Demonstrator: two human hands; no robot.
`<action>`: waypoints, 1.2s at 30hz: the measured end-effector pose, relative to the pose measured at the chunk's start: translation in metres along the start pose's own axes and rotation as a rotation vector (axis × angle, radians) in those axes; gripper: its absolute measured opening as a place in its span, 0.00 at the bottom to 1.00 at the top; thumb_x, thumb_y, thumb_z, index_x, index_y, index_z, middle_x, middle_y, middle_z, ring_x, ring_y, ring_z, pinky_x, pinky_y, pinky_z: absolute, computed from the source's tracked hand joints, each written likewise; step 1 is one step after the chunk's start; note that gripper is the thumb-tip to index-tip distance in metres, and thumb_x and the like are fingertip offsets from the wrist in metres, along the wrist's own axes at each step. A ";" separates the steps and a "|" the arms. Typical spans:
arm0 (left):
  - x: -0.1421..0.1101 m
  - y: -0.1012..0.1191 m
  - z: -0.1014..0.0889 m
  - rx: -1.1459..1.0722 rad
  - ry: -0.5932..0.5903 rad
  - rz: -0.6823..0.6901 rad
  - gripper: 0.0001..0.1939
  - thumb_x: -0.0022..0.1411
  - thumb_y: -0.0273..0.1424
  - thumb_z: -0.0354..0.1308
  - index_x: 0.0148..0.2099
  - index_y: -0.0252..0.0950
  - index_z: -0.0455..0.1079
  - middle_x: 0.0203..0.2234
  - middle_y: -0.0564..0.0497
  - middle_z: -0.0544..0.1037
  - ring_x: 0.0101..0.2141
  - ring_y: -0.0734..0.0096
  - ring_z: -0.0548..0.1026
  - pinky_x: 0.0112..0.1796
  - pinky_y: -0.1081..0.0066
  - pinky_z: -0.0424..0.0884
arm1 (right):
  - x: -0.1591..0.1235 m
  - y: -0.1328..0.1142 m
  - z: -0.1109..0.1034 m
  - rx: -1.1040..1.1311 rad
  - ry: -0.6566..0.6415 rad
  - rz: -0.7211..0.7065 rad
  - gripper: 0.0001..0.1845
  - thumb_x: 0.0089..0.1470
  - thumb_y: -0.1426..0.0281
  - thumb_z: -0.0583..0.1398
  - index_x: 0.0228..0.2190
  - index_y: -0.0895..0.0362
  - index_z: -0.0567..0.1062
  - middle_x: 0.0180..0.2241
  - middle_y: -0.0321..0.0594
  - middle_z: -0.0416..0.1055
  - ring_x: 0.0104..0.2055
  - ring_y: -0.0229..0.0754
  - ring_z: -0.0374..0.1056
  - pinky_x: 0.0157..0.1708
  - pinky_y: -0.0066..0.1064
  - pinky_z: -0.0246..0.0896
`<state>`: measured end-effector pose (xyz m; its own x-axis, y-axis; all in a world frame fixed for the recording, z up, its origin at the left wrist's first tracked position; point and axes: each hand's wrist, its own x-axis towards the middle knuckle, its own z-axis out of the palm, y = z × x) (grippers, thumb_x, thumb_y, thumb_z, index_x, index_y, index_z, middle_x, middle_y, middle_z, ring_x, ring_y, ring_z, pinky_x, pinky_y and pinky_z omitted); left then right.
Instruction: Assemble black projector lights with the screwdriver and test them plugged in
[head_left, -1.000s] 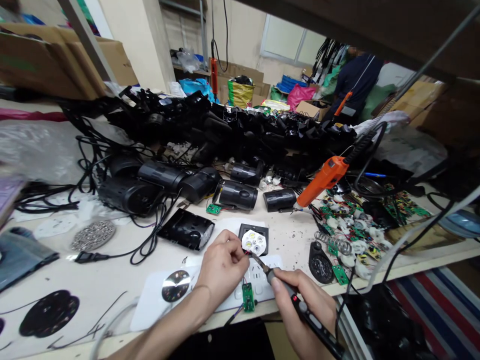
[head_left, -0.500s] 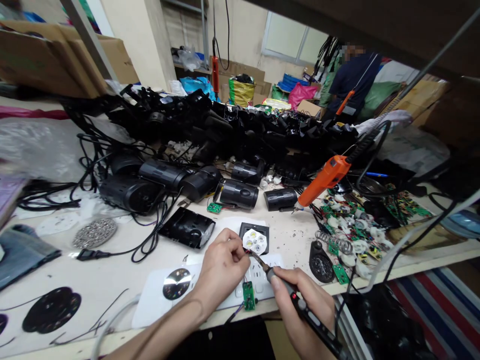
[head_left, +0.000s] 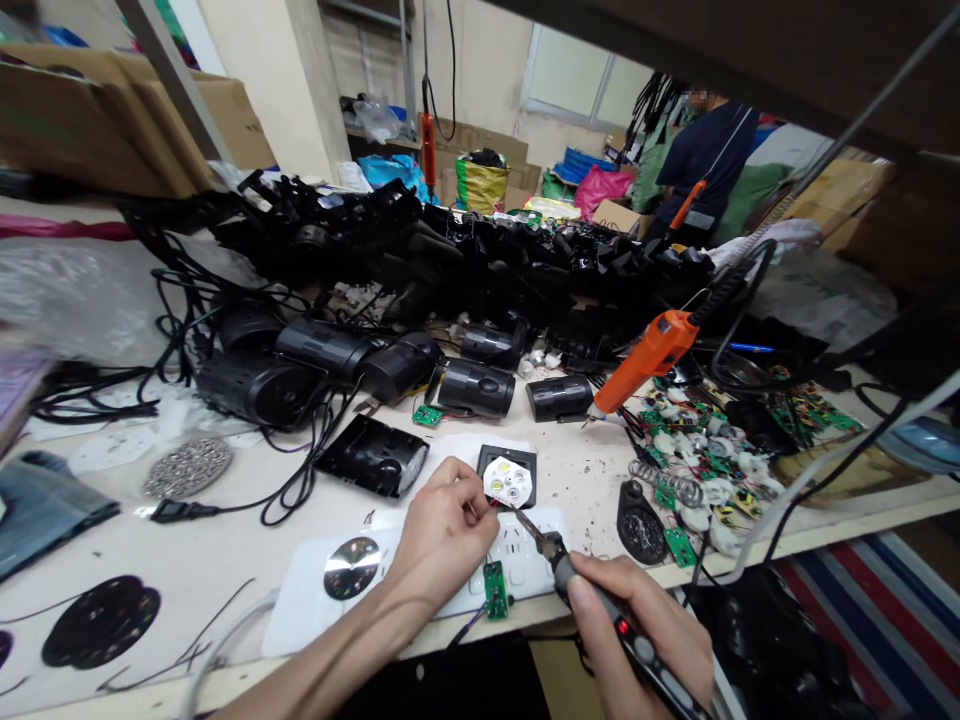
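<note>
My right hand (head_left: 641,625) is wrapped round a soldering iron (head_left: 592,590) with a lit red light on its handle. Its tip points up and left, close to the fingertips of my left hand (head_left: 454,510). Those fingers are pinched on a thin wire, mostly hidden, at the lower edge of a white LED board (head_left: 510,482) that lies in a black square frame (head_left: 530,464). A green circuit board (head_left: 496,590) hangs below on thin wires, over the front edge of a white power strip (head_left: 300,600).
An orange electric screwdriver (head_left: 649,358) hangs at the right above a heap of circuit boards and springs (head_left: 686,488). Black housings (head_left: 476,388) and cables stand behind my hands. A metal scouring pad (head_left: 187,468) lies left. A person (head_left: 705,165) stands at the back.
My right hand has drawn the soldering iron a little down and to the right, so its tip sits slightly farther from my left fingers. My left hand has stayed nearly still.
</note>
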<state>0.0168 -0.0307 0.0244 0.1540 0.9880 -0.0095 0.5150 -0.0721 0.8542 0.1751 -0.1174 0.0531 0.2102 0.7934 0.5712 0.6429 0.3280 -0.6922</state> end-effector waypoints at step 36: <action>-0.005 -0.004 0.002 -0.290 -0.034 -0.099 0.10 0.52 0.37 0.62 0.36 0.37 0.77 0.26 0.52 0.78 0.28 0.68 0.73 0.31 0.70 0.68 | -0.002 0.003 -0.007 -0.006 0.086 0.061 0.05 0.54 0.71 0.63 0.34 0.55 0.79 0.26 0.36 0.76 0.24 0.36 0.70 0.25 0.25 0.64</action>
<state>0.0154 -0.0350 0.0203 0.1451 0.9829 -0.1134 0.2670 0.0715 0.9610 0.1814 -0.1211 0.0532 0.3109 0.7648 0.5642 0.6315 0.2774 -0.7241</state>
